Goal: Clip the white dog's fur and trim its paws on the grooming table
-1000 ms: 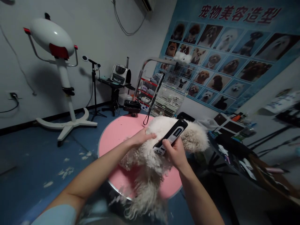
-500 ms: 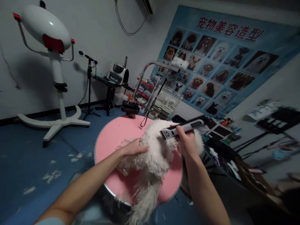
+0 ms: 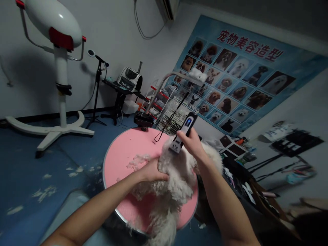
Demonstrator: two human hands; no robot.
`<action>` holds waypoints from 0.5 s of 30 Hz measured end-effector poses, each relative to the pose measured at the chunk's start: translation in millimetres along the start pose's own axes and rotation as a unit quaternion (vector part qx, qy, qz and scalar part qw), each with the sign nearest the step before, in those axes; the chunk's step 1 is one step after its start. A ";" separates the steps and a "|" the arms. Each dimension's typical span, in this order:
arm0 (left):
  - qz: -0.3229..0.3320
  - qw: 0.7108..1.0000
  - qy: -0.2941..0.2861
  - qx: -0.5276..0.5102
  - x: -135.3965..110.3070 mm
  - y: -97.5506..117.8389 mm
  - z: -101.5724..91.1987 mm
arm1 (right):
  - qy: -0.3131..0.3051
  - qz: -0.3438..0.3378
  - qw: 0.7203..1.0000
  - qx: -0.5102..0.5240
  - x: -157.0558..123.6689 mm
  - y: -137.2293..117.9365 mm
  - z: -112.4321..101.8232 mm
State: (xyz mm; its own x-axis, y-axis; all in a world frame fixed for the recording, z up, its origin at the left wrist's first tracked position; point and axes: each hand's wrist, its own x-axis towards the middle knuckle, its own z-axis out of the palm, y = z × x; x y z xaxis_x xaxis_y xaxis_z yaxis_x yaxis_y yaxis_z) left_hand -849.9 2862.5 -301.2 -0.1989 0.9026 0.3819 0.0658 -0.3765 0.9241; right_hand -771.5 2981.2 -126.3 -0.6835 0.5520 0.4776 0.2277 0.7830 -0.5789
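A fluffy white dog [image 3: 176, 177] stands on a round pink grooming table [image 3: 123, 150]. My left hand [image 3: 153, 171] rests on the dog's back, fingers pressed into the fur. My right hand [image 3: 191, 143] is closed round a black and white electric clipper [image 3: 183, 133], held nearly upright with its blade end down against the dog's coat. Loose white fur [image 3: 137, 160] lies on the table beside my left hand. A black leash [image 3: 169, 119] hangs from the metal grooming arm [image 3: 166, 80] above the table.
A white stand dryer [image 3: 55, 37] stands at the left on the blue floor, which has fur clumps [image 3: 43, 193] on it. A pet carrier [image 3: 130, 80] sits on a black stand. Wire cages [image 3: 176, 112], a dog poster [image 3: 238, 75] and a cluttered tool table [image 3: 246, 174] lie to the right.
My right hand has swung the clipper from lying flat to nearly upright and shifted left. My left hand has slid toward me along the dog's back. More loose fur lies on the table.
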 end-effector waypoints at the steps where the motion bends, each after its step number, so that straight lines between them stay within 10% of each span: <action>1: -0.003 1.000 0.009 0.008 0.0 1.3 1.2 | 0.039 0.005 0.999 -0.029 8.6 1.3 -1.5; 12: -0.004 0.999 -0.028 0.018 0.7 -6.0 6.1 | -0.153 0.015 0.987 -0.052 -20.4 -3.2 24.5; 15: -0.012 0.999 -0.007 0.029 -1.1 -7.2 5.6 | -0.105 0.014 0.994 -0.010 -18.4 -3.9 15.4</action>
State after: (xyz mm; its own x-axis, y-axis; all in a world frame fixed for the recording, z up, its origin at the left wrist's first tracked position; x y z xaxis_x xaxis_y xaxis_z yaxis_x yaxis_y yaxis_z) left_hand -844.7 2865.5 -308.2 -0.1866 0.9144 0.3593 0.1182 -0.3422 0.9322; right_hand -770.5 2963.5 -143.0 -0.8052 0.5042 0.3120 0.2617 0.7744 -0.5761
